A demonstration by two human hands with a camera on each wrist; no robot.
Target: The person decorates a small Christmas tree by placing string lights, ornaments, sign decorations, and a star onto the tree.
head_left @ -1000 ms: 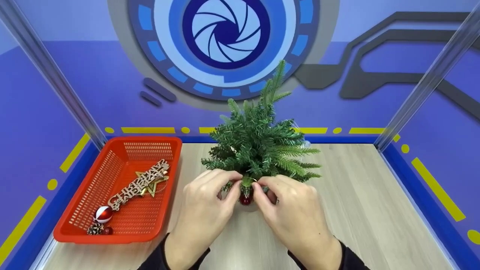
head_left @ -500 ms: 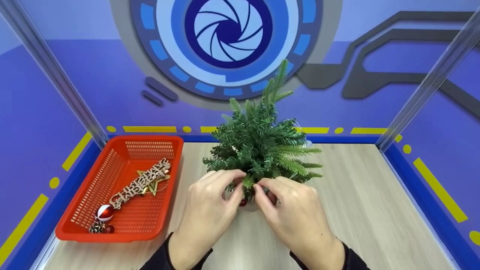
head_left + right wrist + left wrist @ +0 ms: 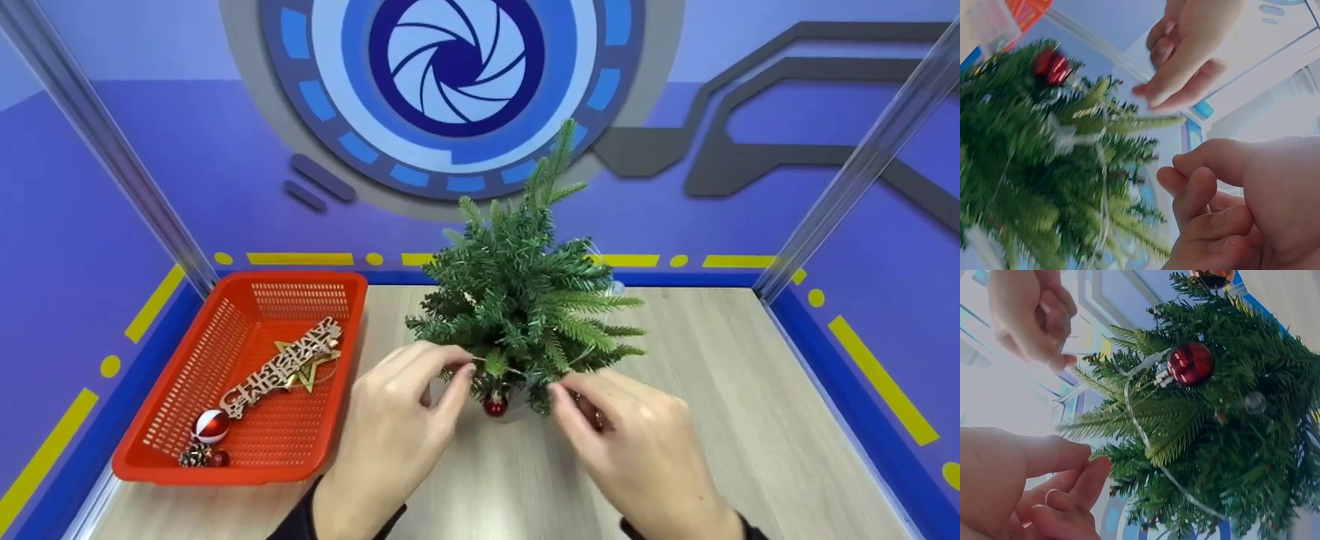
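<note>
A green tabletop Christmas tree stands in the middle of the table. From a front branch hangs a shiny red bauble; its thin gold cord runs along the branch in the left wrist view, above the bauble's silver cap. My left hand is left of that branch tip, thumb and index finger close together with nothing seen between them. To the right, my right hand is near the lower needles, fingers loosely bent and holding nothing visible. A clear light wire winds through the branches.
On the left sits a red plastic basket. It holds a Merry Christmas sign, a gold star, a red-and-white ball, a pinecone and a small red ball. Blue panels border the table.
Both hands met at the branch tip above the bauble; now they have drawn apart, left hand leftward, right hand rightward. The bauble hangs in plain view under the branch.
</note>
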